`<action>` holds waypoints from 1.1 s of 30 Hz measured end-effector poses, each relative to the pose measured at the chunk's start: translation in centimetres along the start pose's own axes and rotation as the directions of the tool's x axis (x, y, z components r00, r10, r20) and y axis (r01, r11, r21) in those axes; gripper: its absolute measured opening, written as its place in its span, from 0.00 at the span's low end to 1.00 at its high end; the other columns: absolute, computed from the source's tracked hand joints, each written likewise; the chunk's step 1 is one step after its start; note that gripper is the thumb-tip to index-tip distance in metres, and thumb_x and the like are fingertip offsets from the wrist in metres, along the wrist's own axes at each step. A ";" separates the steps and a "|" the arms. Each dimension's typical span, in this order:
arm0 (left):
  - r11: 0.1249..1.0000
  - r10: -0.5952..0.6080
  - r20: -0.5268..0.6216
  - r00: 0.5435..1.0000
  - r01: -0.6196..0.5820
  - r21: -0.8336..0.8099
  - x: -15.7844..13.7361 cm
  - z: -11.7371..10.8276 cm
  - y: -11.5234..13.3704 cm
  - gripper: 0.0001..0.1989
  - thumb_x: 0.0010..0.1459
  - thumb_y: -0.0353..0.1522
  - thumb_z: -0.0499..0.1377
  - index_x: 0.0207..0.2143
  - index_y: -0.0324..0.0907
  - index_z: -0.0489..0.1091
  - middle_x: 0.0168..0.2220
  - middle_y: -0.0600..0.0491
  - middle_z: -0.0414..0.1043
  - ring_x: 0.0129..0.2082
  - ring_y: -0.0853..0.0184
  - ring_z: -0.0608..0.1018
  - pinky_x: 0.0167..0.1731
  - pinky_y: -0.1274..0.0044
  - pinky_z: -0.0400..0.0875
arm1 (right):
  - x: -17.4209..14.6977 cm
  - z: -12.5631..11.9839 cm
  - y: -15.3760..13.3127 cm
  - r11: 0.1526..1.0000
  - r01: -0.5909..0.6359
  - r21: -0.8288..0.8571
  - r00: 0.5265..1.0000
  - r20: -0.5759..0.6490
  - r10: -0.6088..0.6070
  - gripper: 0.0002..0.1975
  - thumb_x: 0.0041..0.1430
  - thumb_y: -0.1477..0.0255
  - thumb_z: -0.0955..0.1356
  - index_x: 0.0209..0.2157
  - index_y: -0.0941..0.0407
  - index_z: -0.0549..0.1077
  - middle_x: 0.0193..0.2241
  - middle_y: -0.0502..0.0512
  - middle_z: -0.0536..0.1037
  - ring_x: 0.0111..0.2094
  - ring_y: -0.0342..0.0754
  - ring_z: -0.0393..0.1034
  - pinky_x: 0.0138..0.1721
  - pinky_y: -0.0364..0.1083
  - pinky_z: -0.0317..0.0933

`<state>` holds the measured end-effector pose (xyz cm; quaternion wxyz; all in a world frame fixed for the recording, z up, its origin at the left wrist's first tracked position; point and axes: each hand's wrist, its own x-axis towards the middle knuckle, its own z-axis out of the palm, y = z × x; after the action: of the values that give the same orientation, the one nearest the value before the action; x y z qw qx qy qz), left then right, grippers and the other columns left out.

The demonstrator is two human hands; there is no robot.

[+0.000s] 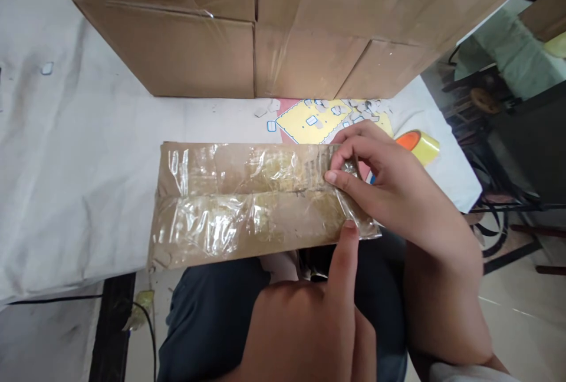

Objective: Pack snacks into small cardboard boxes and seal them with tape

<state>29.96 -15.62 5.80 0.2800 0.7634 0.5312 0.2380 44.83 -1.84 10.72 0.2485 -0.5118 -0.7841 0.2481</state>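
Observation:
A long flat piece of cardboard [283,223] covered in shiny, wrinkled clear tape lies along the table's near edge, partly over my lap. At its right end, my right hand [380,175] is closed, with thumb and index fingertips pinched on the clear packing tape [347,202] there. My left hand [309,317] comes up from below. Its index finger is stretched out, the tip pressing on the tape near the lower right corner. The other fingers of that hand are curled under and partly hidden.
A big taped cardboard box [203,58] stands behind the piece. A tape roll [418,145] with an orange core sits beyond my right hand. Paper scraps lie over a yellow printed patch [305,125] of the white tablecloth [88,193]. A black cable [57,299] runs at lower left.

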 end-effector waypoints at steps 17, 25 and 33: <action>0.975 0.126 0.122 0.984 -0.100 -0.200 0.8 -3.3 1.1 0.30 0.62 0.30 0.48 0.67 0.37 0.58 0.19 0.58 0.73 0.14 0.68 0.74 0.14 0.78 0.56 | -0.1 -1.8 7.8 0.960 -0.104 0.259 0.869 -0.446 0.215 0.09 0.61 0.64 0.70 0.38 0.54 0.75 0.37 0.54 0.78 0.41 0.47 0.74 0.42 0.49 0.75; 0.952 0.294 0.323 0.900 -0.242 -0.189 0.7 -3.4 1.7 0.26 0.64 0.35 0.52 0.65 0.50 0.63 0.26 0.55 0.80 0.21 0.64 0.79 0.21 0.77 0.66 | 4.0 2.7 11.5 0.974 -0.209 -0.087 0.957 -0.222 0.186 0.17 0.64 0.69 0.63 0.49 0.59 0.78 0.60 0.69 0.71 0.64 0.58 0.62 0.64 0.59 0.58; 0.959 0.269 0.589 0.762 -0.271 -0.087 0.8 -3.3 1.1 0.14 0.65 0.39 0.55 0.47 0.47 0.77 0.30 0.48 0.81 0.27 0.59 0.82 0.27 0.73 0.71 | 7.4 6.5 11.3 0.916 -0.292 -0.275 0.943 0.076 0.323 0.24 0.69 0.58 0.58 0.60 0.47 0.73 0.71 0.55 0.58 0.72 0.72 0.38 0.64 0.76 0.35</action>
<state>28.79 -14.62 9.04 0.3939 0.8680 0.3014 0.0237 45.69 8.14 -0.40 0.0895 -0.6411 -0.7329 0.2095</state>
